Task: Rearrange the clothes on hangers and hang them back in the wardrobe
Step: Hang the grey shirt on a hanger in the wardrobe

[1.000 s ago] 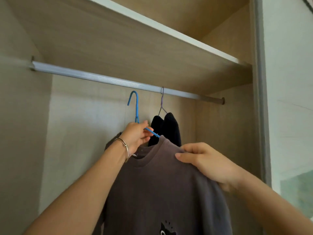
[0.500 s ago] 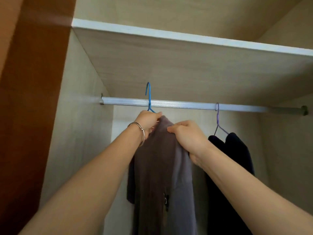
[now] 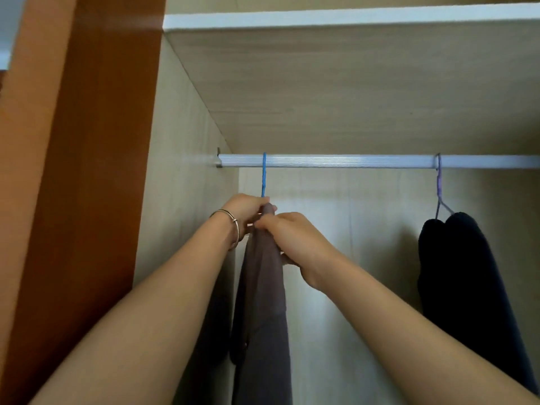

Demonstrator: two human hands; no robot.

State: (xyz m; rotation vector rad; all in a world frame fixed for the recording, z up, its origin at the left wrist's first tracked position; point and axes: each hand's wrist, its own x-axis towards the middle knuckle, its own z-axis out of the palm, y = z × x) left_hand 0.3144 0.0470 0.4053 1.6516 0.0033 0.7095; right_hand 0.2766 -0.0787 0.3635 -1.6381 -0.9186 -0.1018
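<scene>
Wardrobe: I'm looking up into the wardrobe (image 3: 187,200), with a shelf (image 3: 336,92) overhead, the rail (image 3: 350,161) beneath it and a brown door (image 3: 87,171) at the left.
Change: a second ago the blue hanger (image 3: 264,176) was below the rail with the shirt (image 3: 263,302) facing me. Now its hook sits over the rail near the left end, and the shirt hangs edge-on.
Shirt: grey, on the blue hanger and hanging straight down from the rail, close to the left wall.
Left hand: the left hand (image 3: 245,207), with a bracelet (image 3: 230,226) on the wrist, has its fingers clenched round the hanger neck just under the hook, where the shirt's collar bunches.
Right hand: the right hand (image 3: 295,241) is touching the left, its fingers pinching the shirt's fabric just below the collar.
Neighbour: a dark garment (image 3: 455,273) hangs on a purple hanger (image 3: 438,185), well apart to the right.
Meaning: I judge this shirt is as good as hung. What's left is to square the cloth on the hanger, then let go with both hands.
Risk: if I release it while it's lopsided, the shirt could slide off one arm of the hanger.
</scene>
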